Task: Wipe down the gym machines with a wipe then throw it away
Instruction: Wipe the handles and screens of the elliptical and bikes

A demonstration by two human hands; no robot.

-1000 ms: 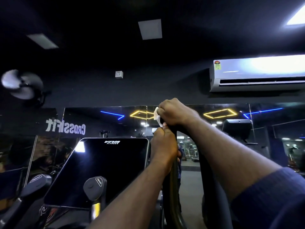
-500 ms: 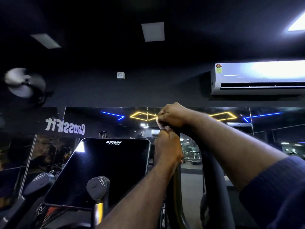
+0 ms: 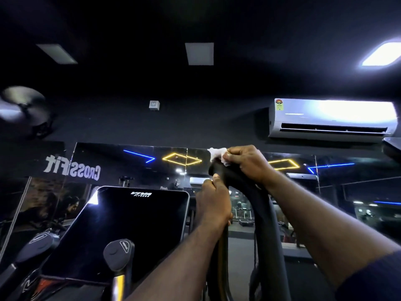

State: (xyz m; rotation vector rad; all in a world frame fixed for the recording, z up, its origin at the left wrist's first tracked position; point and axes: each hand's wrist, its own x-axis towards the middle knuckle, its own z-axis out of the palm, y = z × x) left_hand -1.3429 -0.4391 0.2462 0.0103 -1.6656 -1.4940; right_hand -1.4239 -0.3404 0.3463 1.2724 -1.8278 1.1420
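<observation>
A black curved handle bar [image 3: 263,216] of the gym machine rises in the middle of the view. My right hand [image 3: 249,164] grips its top end and holds a crumpled white wipe [image 3: 217,153] against it; the wipe sticks out to the left of my fingers. Just below, my left hand [image 3: 213,203] is curled round the bar's left limb. The machine's dark console screen [image 3: 130,231] stands to the left of both hands.
A short black handle grip [image 3: 119,254] stands in front of the screen, another grip [image 3: 40,244] at the far left. A mirror wall [image 3: 138,161] lies ahead, an air conditioner [image 3: 329,119] up right and a spinning fan [image 3: 21,107] on the left wall.
My right hand has slid a little to the right over the bar's top, and the wipe shows again at its left. My left hand has stayed on the bar.
</observation>
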